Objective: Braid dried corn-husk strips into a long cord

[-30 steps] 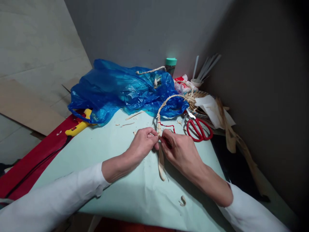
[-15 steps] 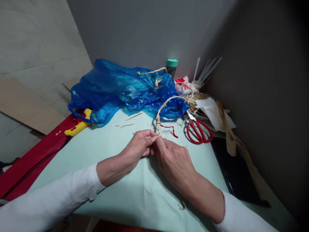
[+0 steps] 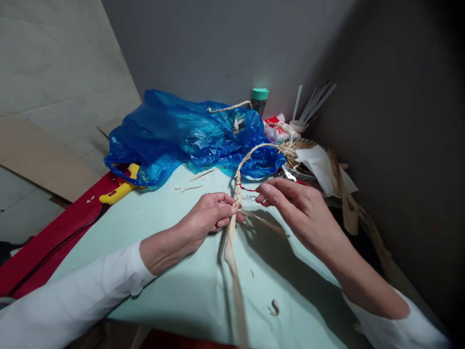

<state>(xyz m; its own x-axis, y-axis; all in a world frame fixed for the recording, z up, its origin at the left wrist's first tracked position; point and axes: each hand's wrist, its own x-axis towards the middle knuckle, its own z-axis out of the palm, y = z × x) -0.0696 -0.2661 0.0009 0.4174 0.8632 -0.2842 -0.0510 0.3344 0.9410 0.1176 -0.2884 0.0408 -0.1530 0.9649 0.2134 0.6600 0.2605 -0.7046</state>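
Note:
My left hand [image 3: 210, 215] is closed in a pinch on the near end of a tan braided straw cord [image 3: 250, 154], which arches up and back to a woven basket [image 3: 303, 145]. Loose flat straw strips [image 3: 232, 261] hang down from that pinch toward me. My right hand [image 3: 301, 208] hovers just right of the braid, fingers stretched toward it and apart, with a red thread [image 3: 247, 188] running under the fingertips. A thin straw strand [image 3: 265, 223] lies below that hand. The red scissors are hidden behind my right hand.
A crumpled blue plastic bag [image 3: 181, 133] fills the back of the pale green table [image 3: 174, 271]. A yellow tool [image 3: 118, 191] with a black cable lies left on red cloth. A green-capped bottle [image 3: 259, 99], a cup of white sticks [image 3: 300, 123] and white paper [image 3: 319, 162] crowd the back right corner.
My right hand has let go at the braid, lifted and moved right, covering the scissors. The flat straw strips now hang long from my left hand's pinch.

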